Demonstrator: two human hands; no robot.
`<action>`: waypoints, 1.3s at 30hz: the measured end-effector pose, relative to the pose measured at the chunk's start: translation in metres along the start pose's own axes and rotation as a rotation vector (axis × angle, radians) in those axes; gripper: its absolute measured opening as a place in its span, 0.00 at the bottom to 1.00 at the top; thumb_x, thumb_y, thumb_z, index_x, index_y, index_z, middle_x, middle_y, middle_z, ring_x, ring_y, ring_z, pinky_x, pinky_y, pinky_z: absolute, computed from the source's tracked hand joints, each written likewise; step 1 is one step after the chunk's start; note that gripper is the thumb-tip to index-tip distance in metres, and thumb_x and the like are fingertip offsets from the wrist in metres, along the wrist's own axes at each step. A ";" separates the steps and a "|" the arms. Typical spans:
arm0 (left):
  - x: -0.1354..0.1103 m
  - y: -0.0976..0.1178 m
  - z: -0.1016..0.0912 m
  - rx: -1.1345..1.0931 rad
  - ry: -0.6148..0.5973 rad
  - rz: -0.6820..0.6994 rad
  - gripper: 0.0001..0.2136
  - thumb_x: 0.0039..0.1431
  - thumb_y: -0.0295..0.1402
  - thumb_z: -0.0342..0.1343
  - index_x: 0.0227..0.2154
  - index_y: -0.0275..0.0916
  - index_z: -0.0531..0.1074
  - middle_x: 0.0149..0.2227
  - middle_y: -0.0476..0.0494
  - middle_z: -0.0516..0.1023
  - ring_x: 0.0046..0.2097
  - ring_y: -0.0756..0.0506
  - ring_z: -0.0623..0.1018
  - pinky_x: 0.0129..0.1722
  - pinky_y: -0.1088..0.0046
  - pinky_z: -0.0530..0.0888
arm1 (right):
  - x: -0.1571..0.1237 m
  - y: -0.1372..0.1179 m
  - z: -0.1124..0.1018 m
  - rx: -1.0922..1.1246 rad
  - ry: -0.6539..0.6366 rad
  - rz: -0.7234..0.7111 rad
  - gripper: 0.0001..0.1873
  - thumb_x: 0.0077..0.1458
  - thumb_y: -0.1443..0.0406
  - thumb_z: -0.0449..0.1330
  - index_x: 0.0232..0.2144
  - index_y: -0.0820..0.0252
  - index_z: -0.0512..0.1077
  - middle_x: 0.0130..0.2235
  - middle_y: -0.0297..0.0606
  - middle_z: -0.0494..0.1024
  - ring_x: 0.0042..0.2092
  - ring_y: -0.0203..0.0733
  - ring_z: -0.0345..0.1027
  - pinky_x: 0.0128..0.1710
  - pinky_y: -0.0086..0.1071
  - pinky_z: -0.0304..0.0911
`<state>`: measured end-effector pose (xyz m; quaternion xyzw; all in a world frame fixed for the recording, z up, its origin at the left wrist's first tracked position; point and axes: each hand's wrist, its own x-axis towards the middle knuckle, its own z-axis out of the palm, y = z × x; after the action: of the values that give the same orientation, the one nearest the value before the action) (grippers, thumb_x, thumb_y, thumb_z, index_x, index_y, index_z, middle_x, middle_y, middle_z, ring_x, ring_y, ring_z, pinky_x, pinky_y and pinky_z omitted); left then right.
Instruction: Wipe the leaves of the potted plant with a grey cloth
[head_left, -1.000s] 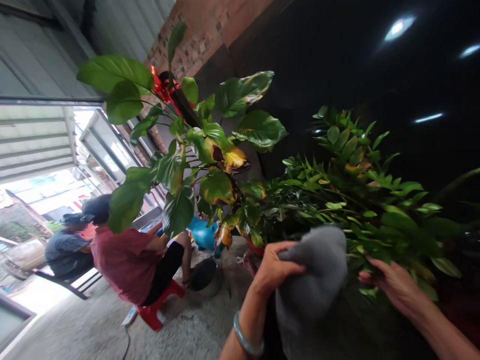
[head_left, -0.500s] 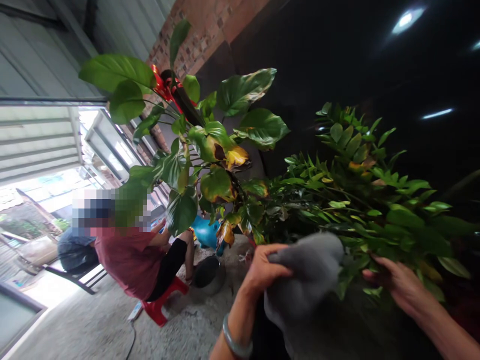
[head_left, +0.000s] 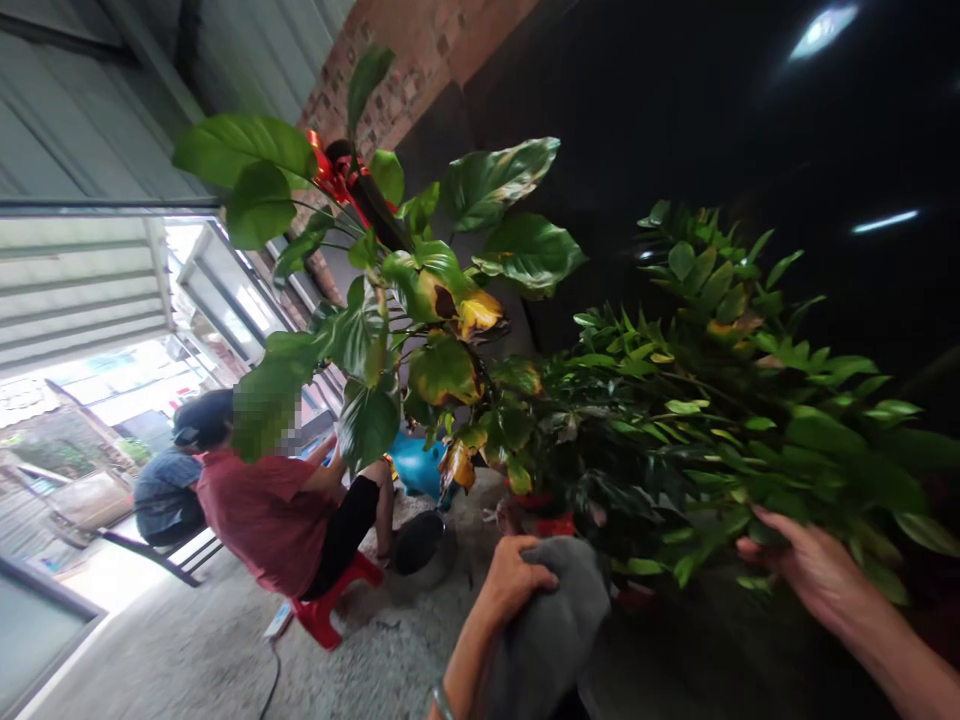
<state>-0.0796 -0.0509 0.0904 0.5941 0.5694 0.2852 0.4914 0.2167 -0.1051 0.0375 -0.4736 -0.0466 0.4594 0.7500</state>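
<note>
My left hand (head_left: 511, 583) is closed on a grey cloth (head_left: 551, 630) at the bottom middle; a metal bangle sits on that wrist. My right hand (head_left: 804, 563) reaches in from the lower right and its fingers hold the underside of a leafy stem of the small-leaved green plant (head_left: 712, 400). The cloth hangs below and to the left of that plant's foliage, apart from the leaves. To the left stands a taller plant with large broad leaves (head_left: 442, 270), some yellow and brown, tied to a pole with a red ribbon (head_left: 334, 175).
A person in a red shirt (head_left: 277, 510) sits on a low red stool (head_left: 330, 610) on the concrete floor, with another person in blue (head_left: 169, 490) behind. A dark round basin (head_left: 416, 545) and a blue object (head_left: 416, 465) lie by the plants. A brick wall rises behind.
My left hand has drawn the grey cloth down and away from the leaves. My right hand has stayed on the stem and moved slightly right.
</note>
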 end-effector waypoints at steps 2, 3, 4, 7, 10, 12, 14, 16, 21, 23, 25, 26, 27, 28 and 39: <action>-0.008 0.021 -0.012 -0.088 0.062 0.068 0.07 0.29 0.25 0.59 0.18 0.38 0.76 0.16 0.54 0.71 0.21 0.50 0.67 0.21 0.76 0.63 | 0.000 -0.001 0.001 0.004 0.007 0.001 0.07 0.27 0.72 0.65 0.16 0.57 0.73 0.16 0.27 0.75 0.14 0.38 0.68 0.12 0.25 0.65; -0.008 0.035 -0.016 -0.125 0.124 0.130 0.08 0.30 0.27 0.60 0.21 0.38 0.77 0.18 0.54 0.73 0.22 0.50 0.69 0.23 0.75 0.65 | -0.001 -0.001 0.001 0.009 0.010 -0.002 0.07 0.27 0.72 0.64 0.16 0.58 0.72 0.16 0.26 0.75 0.14 0.37 0.68 0.12 0.25 0.65; -0.006 0.049 -0.019 -0.155 0.195 0.194 0.10 0.32 0.29 0.61 0.24 0.38 0.77 0.20 0.53 0.74 0.24 0.49 0.71 0.25 0.75 0.67 | -0.001 -0.001 0.002 0.015 0.010 -0.007 0.07 0.26 0.72 0.64 0.16 0.58 0.72 0.16 0.26 0.75 0.14 0.37 0.68 0.13 0.24 0.66; 0.012 0.069 -0.009 -0.217 0.396 0.339 0.15 0.34 0.31 0.62 0.32 0.38 0.77 0.27 0.50 0.78 0.30 0.47 0.75 0.33 0.72 0.71 | -0.001 0.001 0.005 0.031 -0.003 -0.022 0.08 0.26 0.72 0.64 0.17 0.59 0.72 0.18 0.25 0.76 0.15 0.36 0.68 0.15 0.24 0.68; 0.024 0.048 0.021 -0.188 0.309 0.290 0.14 0.31 0.26 0.62 0.29 0.37 0.77 0.26 0.49 0.78 0.31 0.46 0.75 0.35 0.71 0.71 | 0.002 0.005 0.004 0.020 -0.029 -0.020 0.07 0.28 0.71 0.65 0.17 0.60 0.72 0.17 0.27 0.75 0.17 0.38 0.70 0.17 0.26 0.69; 0.019 0.025 0.038 -0.143 0.121 0.157 0.12 0.28 0.24 0.62 0.24 0.37 0.77 0.22 0.51 0.76 0.28 0.47 0.73 0.32 0.71 0.70 | 0.004 0.006 0.001 0.008 -0.036 -0.018 0.07 0.29 0.71 0.66 0.18 0.60 0.73 0.17 0.28 0.75 0.17 0.38 0.70 0.16 0.26 0.68; 0.005 0.014 0.045 -0.159 -0.038 0.026 0.13 0.25 0.24 0.64 0.22 0.37 0.76 0.20 0.52 0.74 0.25 0.48 0.71 0.28 0.73 0.69 | 0.006 0.007 -0.002 0.001 -0.029 -0.018 0.07 0.30 0.71 0.66 0.19 0.59 0.74 0.18 0.28 0.76 0.17 0.38 0.69 0.15 0.26 0.68; -0.010 0.023 0.040 -0.241 -0.118 0.001 0.15 0.23 0.25 0.65 0.23 0.36 0.76 0.19 0.53 0.74 0.23 0.49 0.70 0.25 0.74 0.68 | 0.007 0.006 -0.005 -0.001 -0.018 -0.014 0.05 0.32 0.71 0.65 0.18 0.58 0.74 0.17 0.28 0.76 0.16 0.37 0.69 0.15 0.25 0.67; -0.007 0.091 0.021 -0.402 0.131 0.396 0.20 0.32 0.30 0.65 0.35 0.37 0.78 0.28 0.50 0.78 0.31 0.48 0.74 0.31 0.75 0.71 | 0.005 0.005 -0.004 0.029 -0.018 -0.036 0.07 0.33 0.71 0.66 0.20 0.58 0.73 0.19 0.28 0.76 0.16 0.37 0.68 0.14 0.25 0.67; 0.008 0.097 0.026 -0.386 0.199 0.453 0.24 0.33 0.28 0.64 0.40 0.39 0.77 0.34 0.49 0.79 0.37 0.46 0.76 0.38 0.74 0.71 | 0.004 0.004 -0.003 0.047 -0.021 -0.041 0.08 0.32 0.72 0.66 0.22 0.59 0.74 0.20 0.27 0.77 0.16 0.37 0.69 0.15 0.25 0.68; 0.021 0.084 0.037 -0.323 0.147 0.383 0.23 0.32 0.25 0.61 0.38 0.38 0.78 0.32 0.49 0.80 0.37 0.46 0.75 0.41 0.72 0.71 | 0.003 0.004 -0.002 0.058 -0.024 -0.034 0.09 0.32 0.72 0.66 0.23 0.59 0.74 0.21 0.27 0.77 0.17 0.36 0.69 0.16 0.25 0.69; 0.023 0.073 0.043 -0.288 0.086 0.324 0.21 0.30 0.24 0.60 0.36 0.37 0.78 0.30 0.50 0.79 0.35 0.47 0.75 0.40 0.72 0.71 | 0.004 0.004 -0.002 0.059 -0.022 -0.027 0.09 0.32 0.72 0.66 0.22 0.59 0.74 0.21 0.27 0.77 0.17 0.36 0.69 0.16 0.25 0.68; 0.023 0.062 0.048 -0.260 0.006 0.262 0.20 0.29 0.23 0.60 0.33 0.37 0.79 0.27 0.51 0.78 0.33 0.47 0.74 0.38 0.72 0.70 | 0.004 0.004 -0.002 0.058 -0.018 -0.020 0.08 0.32 0.72 0.65 0.22 0.59 0.73 0.20 0.27 0.77 0.16 0.36 0.69 0.15 0.25 0.68; 0.020 0.053 0.052 -0.247 -0.090 0.208 0.20 0.28 0.22 0.60 0.31 0.37 0.80 0.25 0.51 0.77 0.31 0.48 0.73 0.37 0.72 0.70 | 0.005 0.005 -0.003 0.054 -0.015 -0.013 0.07 0.32 0.72 0.65 0.20 0.59 0.73 0.19 0.27 0.76 0.16 0.37 0.68 0.14 0.26 0.68; 0.048 0.101 0.052 -0.517 0.067 0.495 0.23 0.31 0.28 0.65 0.38 0.40 0.79 0.33 0.50 0.80 0.37 0.47 0.75 0.44 0.69 0.70 | 0.003 0.005 0.000 0.070 -0.018 -0.043 0.10 0.27 0.70 0.66 0.20 0.58 0.74 0.20 0.25 0.77 0.15 0.37 0.68 0.14 0.27 0.68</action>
<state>0.0162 -0.0056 0.1535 0.5605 0.3331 0.5495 0.5224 0.2148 -0.1020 0.0325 -0.4416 -0.0475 0.4486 0.7755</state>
